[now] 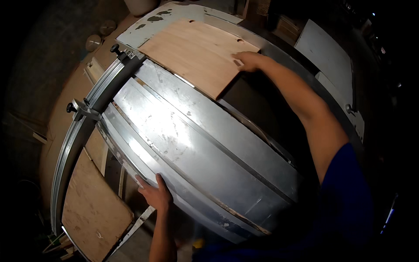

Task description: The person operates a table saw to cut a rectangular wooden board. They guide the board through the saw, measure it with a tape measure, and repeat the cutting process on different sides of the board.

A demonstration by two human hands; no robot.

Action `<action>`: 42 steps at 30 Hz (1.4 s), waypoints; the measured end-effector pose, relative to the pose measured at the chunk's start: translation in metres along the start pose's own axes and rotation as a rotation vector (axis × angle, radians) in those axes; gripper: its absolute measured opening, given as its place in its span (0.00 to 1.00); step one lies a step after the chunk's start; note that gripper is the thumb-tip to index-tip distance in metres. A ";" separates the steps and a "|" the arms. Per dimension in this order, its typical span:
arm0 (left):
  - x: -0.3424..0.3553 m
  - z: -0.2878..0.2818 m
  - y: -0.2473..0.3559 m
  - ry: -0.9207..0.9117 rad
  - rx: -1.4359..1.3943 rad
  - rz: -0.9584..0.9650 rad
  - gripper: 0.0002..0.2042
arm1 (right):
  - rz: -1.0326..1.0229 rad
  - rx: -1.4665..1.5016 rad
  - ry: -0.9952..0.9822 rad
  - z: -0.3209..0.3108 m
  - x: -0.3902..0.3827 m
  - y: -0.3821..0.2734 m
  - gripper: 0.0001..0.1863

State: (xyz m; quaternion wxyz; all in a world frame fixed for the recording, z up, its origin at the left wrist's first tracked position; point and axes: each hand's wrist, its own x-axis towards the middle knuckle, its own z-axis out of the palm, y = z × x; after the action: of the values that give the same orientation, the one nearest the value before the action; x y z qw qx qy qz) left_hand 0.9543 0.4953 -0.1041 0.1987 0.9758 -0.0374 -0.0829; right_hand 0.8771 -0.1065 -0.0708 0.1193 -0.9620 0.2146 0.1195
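Observation:
A light brown wooden board [196,52] with dark notches along its far side lies flat beyond the metal sliding table [174,118]. My right hand [248,61] is closed on the board's right edge, its fingertips over the top face; the thumb is mostly hidden. Below, my left hand [156,194] grips the near edge of the metal table, thumb on top and the other fingers partly out of sight. The table's top is silvery, worn and crossed by long slots.
A curved-looking metal fence rail [67,150] with black-knobbed stops [78,109] runs along the left. Beneath it sits a brown panel [96,205]. A pale worn surface [152,22] lies behind the board, and a white panel [327,56] stands at the far right.

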 end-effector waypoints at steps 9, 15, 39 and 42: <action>0.162 0.043 0.181 -0.411 -0.899 0.477 0.30 | 0.776 1.066 0.046 0.007 -0.047 -0.036 0.42; 0.292 0.133 0.350 -0.796 -1.065 -0.025 0.24 | 0.835 1.397 0.065 0.008 0.001 -0.048 0.44; 0.257 -0.045 0.376 -0.736 -1.501 0.094 0.11 | 0.831 1.512 0.813 -0.141 -0.061 -0.092 0.29; 0.206 -0.142 0.339 -0.603 -1.660 0.558 0.15 | 0.645 1.678 0.783 -0.193 -0.142 -0.136 0.28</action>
State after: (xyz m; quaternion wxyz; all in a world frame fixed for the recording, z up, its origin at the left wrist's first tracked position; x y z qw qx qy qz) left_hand 1.1684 0.2167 0.1277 0.8287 0.4133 -0.2499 -0.2828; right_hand 0.8464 0.0135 0.1752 0.6465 -0.4316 0.5068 -0.3726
